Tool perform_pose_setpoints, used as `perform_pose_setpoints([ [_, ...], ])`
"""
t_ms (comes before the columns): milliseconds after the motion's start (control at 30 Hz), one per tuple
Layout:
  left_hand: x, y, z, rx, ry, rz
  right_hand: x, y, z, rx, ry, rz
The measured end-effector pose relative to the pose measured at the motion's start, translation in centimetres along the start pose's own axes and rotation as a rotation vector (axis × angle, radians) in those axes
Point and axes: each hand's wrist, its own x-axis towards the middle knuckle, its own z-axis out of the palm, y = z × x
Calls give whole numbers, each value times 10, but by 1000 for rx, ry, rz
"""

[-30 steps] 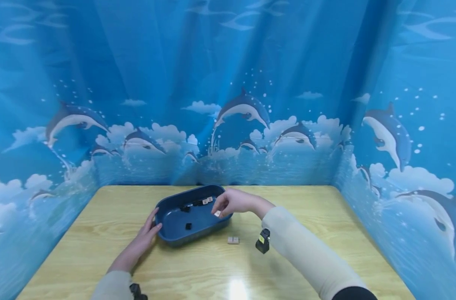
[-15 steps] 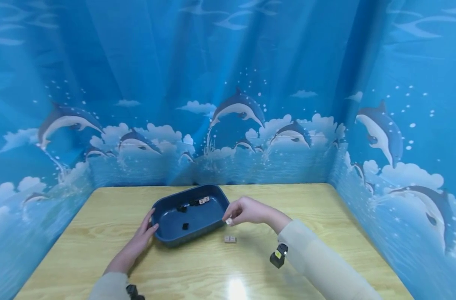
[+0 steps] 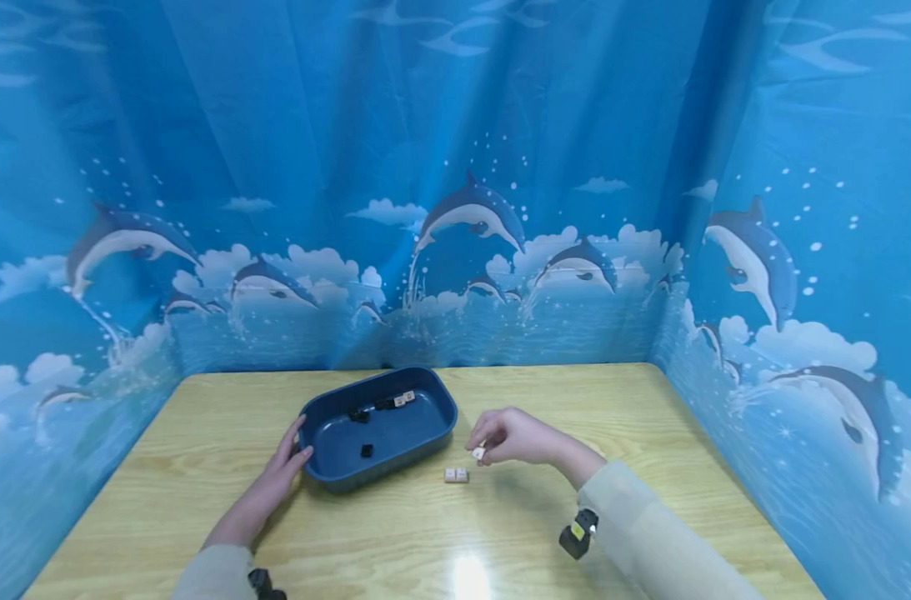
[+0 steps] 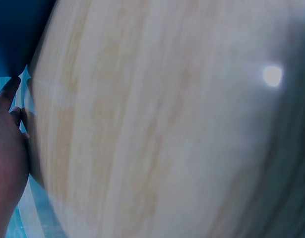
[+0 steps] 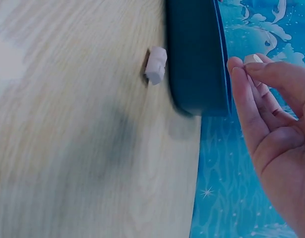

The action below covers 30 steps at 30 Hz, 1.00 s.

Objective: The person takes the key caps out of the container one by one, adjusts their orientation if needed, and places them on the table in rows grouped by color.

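Note:
A dark blue plastic basin [image 3: 380, 468] stands at the centre left, angled. My left hand [image 3: 281, 467] rests against its left end, fingers fairly straight along the outer wall and thumb apart from them. In the left wrist view, the fingertips of that hand [image 4: 6, 144] are right at the basin. Right of the basin, my right hand [image 3: 518, 437] pinches a small white keycap [image 3: 478, 453] between thumb and fingertips, above the table. Two pale keycaps [image 3: 456, 475] lie side by side in front of the basin's right end. Inside are several black pieces [image 3: 367, 451] and two white keycaps [image 3: 404, 399].
The wood-grain table [image 3: 560, 533] extends around the basin on all sides. A blue curtain [image 3: 455, 167] printed with dolphins stands behind the table and along its sides. Black cameras are strapped at both wrists, the right camera [image 3: 578, 534] showing a yellow mark.
My right hand has moved right and nearer from over the basin, still pinching the white keycap. My left hand has stayed at the basin's end. The view has shifted slightly.

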Motion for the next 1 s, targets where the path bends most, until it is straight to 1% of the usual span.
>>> perform_pose_setpoints([
  [100, -1, 0, 0, 2, 6, -6, -4, 4, 2, 19, 13, 10],
  [267, -2, 2, 1, 0, 8, -18, -12, 14, 6, 100, 44, 53],
  [367, -2, 3, 1, 4, 11, -9, -15, 20, 8, 122, 71, 65],
  [533, -1, 2, 1, 7, 18, 7, -17, 27, 16, 69, 107, 83],
  [600, -1, 3, 1, 3, 16, 5, -18, 29, 19, 36, 120, 88],
  [733, -1, 3, 0, -4, 4, -19, -17, 33, 22, 16, 133, 112],
  [867, -1, 3, 0, 1, 0, -36, -15, 39, 26, 21, 154, 126],
  [1000, -1, 4, 0, 4, 2, -40, -12, 42, 33, 96, 185, 167],
])
